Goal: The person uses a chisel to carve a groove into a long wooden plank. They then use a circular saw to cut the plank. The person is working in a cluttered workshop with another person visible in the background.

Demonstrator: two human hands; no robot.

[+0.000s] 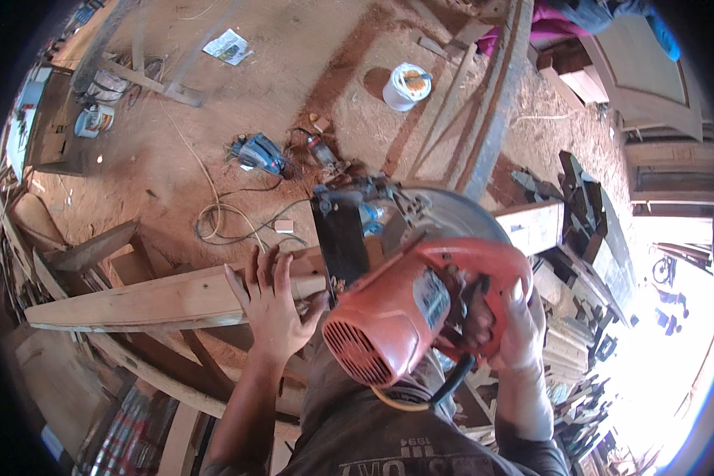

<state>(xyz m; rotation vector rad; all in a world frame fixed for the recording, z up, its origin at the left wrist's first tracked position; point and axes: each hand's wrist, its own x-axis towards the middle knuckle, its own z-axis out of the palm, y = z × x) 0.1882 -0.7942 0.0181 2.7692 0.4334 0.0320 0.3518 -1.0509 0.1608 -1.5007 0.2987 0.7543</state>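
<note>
An orange-red chop saw (381,321) with a vented motor housing fills the middle of the view. My right hand (522,325) is wrapped around its loop handle. Ahead of the motor is the round metal blade guard (460,218), and a black plate (339,238) stands to its left; the cutting edge is hidden. From the left, a long pale wooden beam (151,301) runs up to the saw. My left hand (274,309) lies on the beam just left of the saw, fingers spread over the wood and thumb toward the plate.
On the dusty floor ahead lie a blue power tool (260,155), an angle grinder (319,149) and a looped cord (214,222). A white bucket (407,89) stands beyond them. Offcuts (583,206) are piled at right, and boards (111,246) lean at left.
</note>
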